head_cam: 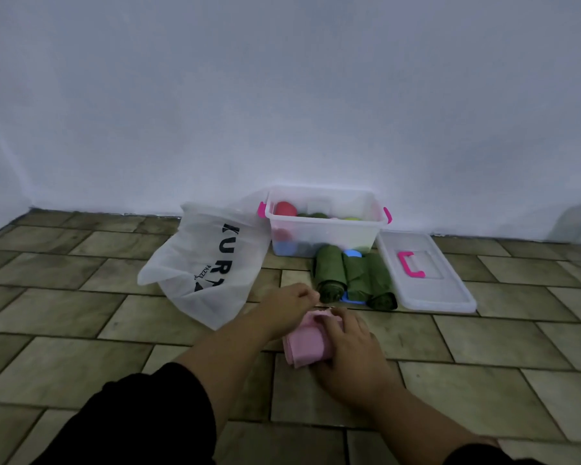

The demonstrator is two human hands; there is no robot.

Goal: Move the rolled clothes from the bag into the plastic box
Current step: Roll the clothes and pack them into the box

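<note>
A pink rolled cloth [304, 345] lies on the tiled floor in front of me. My right hand [348, 344] grips its right side with curled fingers. My left hand [287, 305] pinches the cloth's far edge. Three green rolls [349, 276] lie side by side on a blue thing on the floor, just before the clear plastic box [326, 229]. The box has pink latches and holds red, green and yellow rolls. A white plastic bag [205, 263] with black lettering lies to the left of the box.
The box's clear lid [423, 273] with a pink handle lies flat on the floor to the right of the green rolls. A pale wall [282, 95] rises directly behind the box. Brown floor tiles [81, 330] stretch to the left and right.
</note>
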